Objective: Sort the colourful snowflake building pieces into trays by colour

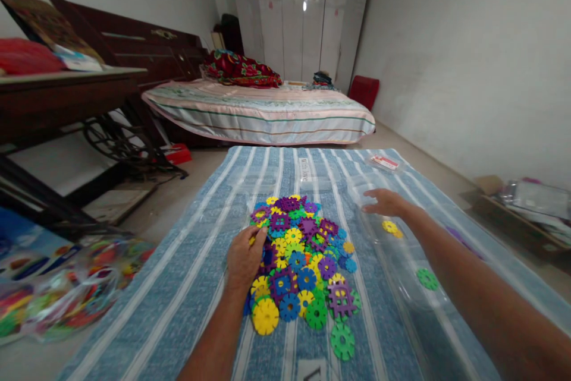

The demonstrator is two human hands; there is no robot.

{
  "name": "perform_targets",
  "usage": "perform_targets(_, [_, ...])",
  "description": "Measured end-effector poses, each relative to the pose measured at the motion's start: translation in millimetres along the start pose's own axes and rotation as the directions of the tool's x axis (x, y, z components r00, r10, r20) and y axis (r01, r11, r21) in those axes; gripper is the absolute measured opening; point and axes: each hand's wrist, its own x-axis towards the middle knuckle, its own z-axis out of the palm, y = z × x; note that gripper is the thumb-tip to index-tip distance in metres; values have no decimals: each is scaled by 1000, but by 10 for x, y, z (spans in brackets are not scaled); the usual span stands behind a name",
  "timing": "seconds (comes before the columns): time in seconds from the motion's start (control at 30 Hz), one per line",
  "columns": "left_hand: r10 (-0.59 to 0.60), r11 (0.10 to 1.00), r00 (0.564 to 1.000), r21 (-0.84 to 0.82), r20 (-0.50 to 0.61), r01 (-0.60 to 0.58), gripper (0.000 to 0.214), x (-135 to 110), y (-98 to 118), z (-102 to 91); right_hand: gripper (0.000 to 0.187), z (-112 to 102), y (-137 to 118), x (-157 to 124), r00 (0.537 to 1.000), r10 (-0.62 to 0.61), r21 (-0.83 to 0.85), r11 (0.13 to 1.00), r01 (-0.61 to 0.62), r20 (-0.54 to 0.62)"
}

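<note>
A heap of toothed plastic interlocking discs (294, 260) in yellow, blue, green and purple lies on the striped cloth, with purple square window-like pieces (341, 298) among them. My left hand (244, 257) rests at the heap's left edge, fingers closed round a small yellow disc (252, 241) that partly shows. Over the far end of a clear plastic tray (379, 250) on the right is my right hand (384, 202), its thumb and fingers apart and nothing visible in them. Two yellow discs (389, 227) and a green disc (427, 279) lie in that tray.
More clear trays (254, 180) lie behind the heap. A small clear box with a red-and-white label (384, 162) sits at the table's back right. Bags of colourful pieces (80, 292) are on the left, below a sewing-machine table (71, 76). A bed (263, 110) stands beyond.
</note>
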Motion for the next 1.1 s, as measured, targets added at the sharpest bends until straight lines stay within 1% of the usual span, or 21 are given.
perform_targets(0.1, [-5,1000,1000,-1,0,5,36,5,-19,19,48,31,-3,43,996,-32,20,999,30,78])
perform_targets(0.17, [-9,1000,1000,3,-14,9,35,6,-27,32,41,46,3,37,993,-43,16,999,42,105])
perform_targets(0.27, [-9,1000,999,9,-38,9,33,-1,-32,47,34,51,7,-2,990,-47,-3,999,48,130])
perform_targets(0.43, [-10,1000,999,10,-42,11,32,-18,-24,53,30,42,-26,-69,987,-71,-19,997,74,144])
perform_targets(0.57, [-8,1000,999,3,-38,8,33,-23,-14,49,34,67,-62,-81,988,-85,-25,996,89,131])
perform_targets(0.7, [2,1000,999,-6,-49,-2,33,-22,-19,52,42,110,-87,-76,988,-104,-19,994,107,111])
perform_targets(0.87, [-8,1000,999,-17,-35,8,34,-15,-37,66,55,123,-127,-93,990,-104,-11,994,106,90])
perform_targets(1.0, [-20,1000,999,-1,-33,20,35,-19,-26,63,61,60,-198,-155,996,-71,-27,997,73,50])
perform_targets(1.1, [-22,1000,1000,-6,-20,22,36,-24,-5,49,58,-44,-342,-291,999,-43,-53,998,42,-16])
